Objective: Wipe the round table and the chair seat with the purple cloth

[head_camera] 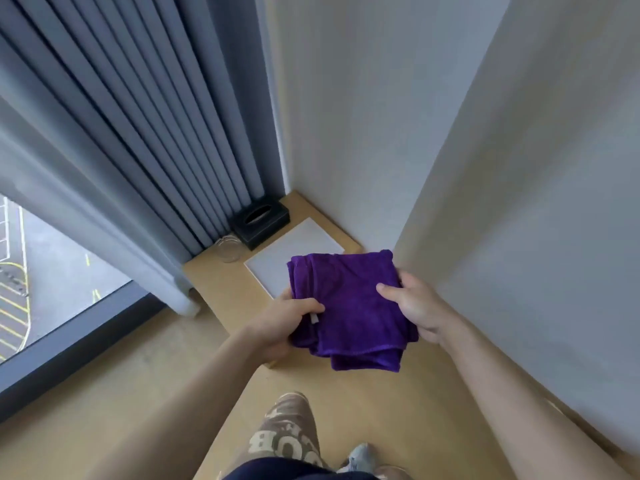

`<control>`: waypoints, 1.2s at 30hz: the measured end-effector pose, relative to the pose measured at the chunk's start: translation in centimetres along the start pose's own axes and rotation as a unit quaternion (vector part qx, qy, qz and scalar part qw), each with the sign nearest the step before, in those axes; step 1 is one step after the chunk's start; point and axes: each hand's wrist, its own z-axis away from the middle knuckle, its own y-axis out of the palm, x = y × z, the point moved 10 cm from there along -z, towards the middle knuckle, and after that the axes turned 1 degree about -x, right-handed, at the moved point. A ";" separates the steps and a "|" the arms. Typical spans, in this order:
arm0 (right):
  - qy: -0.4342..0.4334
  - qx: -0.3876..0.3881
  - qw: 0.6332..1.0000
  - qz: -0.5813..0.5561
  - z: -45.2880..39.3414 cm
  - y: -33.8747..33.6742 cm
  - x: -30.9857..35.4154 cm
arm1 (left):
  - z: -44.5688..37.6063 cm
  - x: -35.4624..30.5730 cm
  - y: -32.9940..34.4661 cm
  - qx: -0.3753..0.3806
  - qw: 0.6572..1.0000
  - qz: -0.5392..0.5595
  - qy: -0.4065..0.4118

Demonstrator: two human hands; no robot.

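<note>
While the person stood looking down, a patterned trouser leg (284, 434) and a pale shoe (360, 457) showed at the bottom centre of the frame, on a tan floor (104, 393). Just above them, at centre, both hands held the purple cloth (349, 306) up in the air, folded into a thick pad of several layers. The left hand (284, 323) curled shut around the cloth's lower-left edge, thumb on top beside a small white tag (314, 318), the other fingers hidden beneath. The right hand (419, 306) pinched the right edge, thumb pressed flat on top and fingers tucked under. Holding it at two sides probably kept the folds together and squared the pad ready for wiping.

Beyond the cloth, a low wooden ledge (207, 271) ran into the corner. On it lay a white sheet (294, 244), partly covered by the cloth from this angle, with a clear glass (228, 249) to its left and a black tissue box (261, 221) behind that. Neither the round table nor the chair appeared anywhere in the frame, so no wiping looked to have begun.

Grey pleated curtains (121, 116) filled the upper left, with a window (45, 271) at the left edge looking down on marked pavement. Plain pale walls (450, 116) took up the upper right.
</note>
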 end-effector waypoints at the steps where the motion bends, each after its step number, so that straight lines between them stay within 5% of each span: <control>1: -0.002 0.022 1.000 0.017 -2.1 0.7 0.6 | -1.0 -0.4 -0.8 -0.015 1.000 0.021 0.006; 6: 0.019 0.088 0.986 0.138 -11.7 5.0 1.0 | -6.3 -0.6 -5.2 -0.097 0.987 0.129 0.001; 15: 0.107 0.111 0.962 0.227 -26.4 7.5 -1.5 | -17.1 1.0 -10.6 -0.136 0.951 0.268 -0.075; 29: 0.112 0.141 0.920 0.347 -49.2 11.1 -8.0 | -34.7 4.5 -17.5 -0.243 0.908 0.319 -0.125; 36: 0.189 0.154 0.896 0.370 -51.6 11.2 -10.1 | -35.4 8.5 -18.6 -0.265 0.905 0.247 -0.225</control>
